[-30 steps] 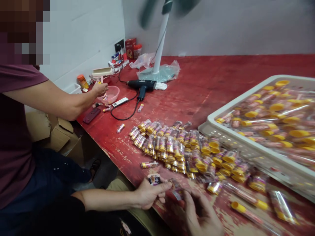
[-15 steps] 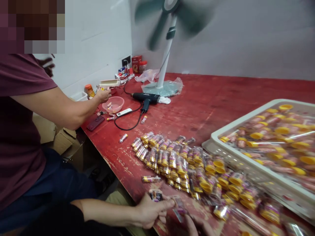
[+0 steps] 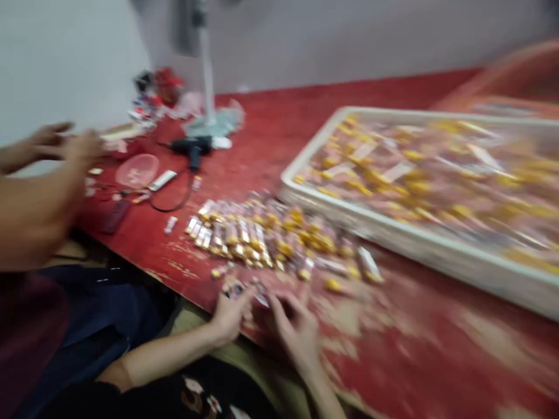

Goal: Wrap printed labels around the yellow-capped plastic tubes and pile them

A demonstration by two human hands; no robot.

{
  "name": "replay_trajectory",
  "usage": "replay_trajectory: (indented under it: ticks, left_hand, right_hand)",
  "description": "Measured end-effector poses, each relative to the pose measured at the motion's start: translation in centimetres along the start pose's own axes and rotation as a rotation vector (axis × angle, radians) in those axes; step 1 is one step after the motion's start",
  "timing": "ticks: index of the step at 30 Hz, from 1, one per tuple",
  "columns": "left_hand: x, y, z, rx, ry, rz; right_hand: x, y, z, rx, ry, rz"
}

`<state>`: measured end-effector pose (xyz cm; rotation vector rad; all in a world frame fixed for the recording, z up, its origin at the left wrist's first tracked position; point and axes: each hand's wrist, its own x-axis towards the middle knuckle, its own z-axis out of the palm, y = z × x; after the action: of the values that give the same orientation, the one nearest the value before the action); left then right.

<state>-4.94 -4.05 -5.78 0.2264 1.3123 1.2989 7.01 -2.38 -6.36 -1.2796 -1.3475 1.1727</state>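
Motion blurs the view. At the front edge of the red table (image 3: 419, 355), my left hand (image 3: 232, 311) is closed around a small dark packet (image 3: 234, 291) and also pinches near a clear, shiny wrapper (image 3: 261, 292). My right hand (image 3: 297, 329) is to the right of that wrapper, its thumb and forefinger at the wrapper's edge; whether it grips it is too blurred to tell. Just beyond both hands lies a pile of clear tubes with yellow ends (image 3: 244, 233). A single tube (image 3: 222, 270) lies between the pile and my left hand.
A white tray (image 3: 393, 233) full of yellow-ended pieces stands at the right, an orange basin (image 3: 493, 87) behind it. Further back left are a pink bowl (image 3: 137, 170), a black heat gun (image 3: 192, 146) and a fan's stand (image 3: 207, 75). Another person's arms (image 3: 43, 192) reach in from the left.
The view has swung to the right, showing more of the tray and the orange basin. My right hand is now more fully visible. The other person's hands are now close together.
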Motion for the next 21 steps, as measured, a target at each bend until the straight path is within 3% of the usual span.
replay_trajectory:
  ticks: [4, 7, 10, 14, 21]
  left_hand:
    - [2.0, 0.2, 2.1, -0.049, -0.058, -0.025]
    - [2.7, 0.1, 2.9, -0.072, -0.103, -0.089]
    - [2.5, 0.4, 3.2, -0.111, -0.138, -0.098]
    - [2.3, 0.8, 3.8, -0.147, -0.123, -0.093]
    - [1.2, 1.0, 4.3, -0.169, -0.134, -0.172]
  right_hand:
    - [2.2, 1.4, -0.7, 0.055, 0.046, 0.037]
    - [3.4, 3.7, -4.2, -0.074, 0.244, -0.002]
    - [5.0, 5.4, -8.7, -0.454, 0.399, -0.163]
    - [7.0, 7.1, -11.7, -0.844, 0.254, -0.257]
    - [6.2, 7.7, -11.9, -0.773, 0.274, -0.275]
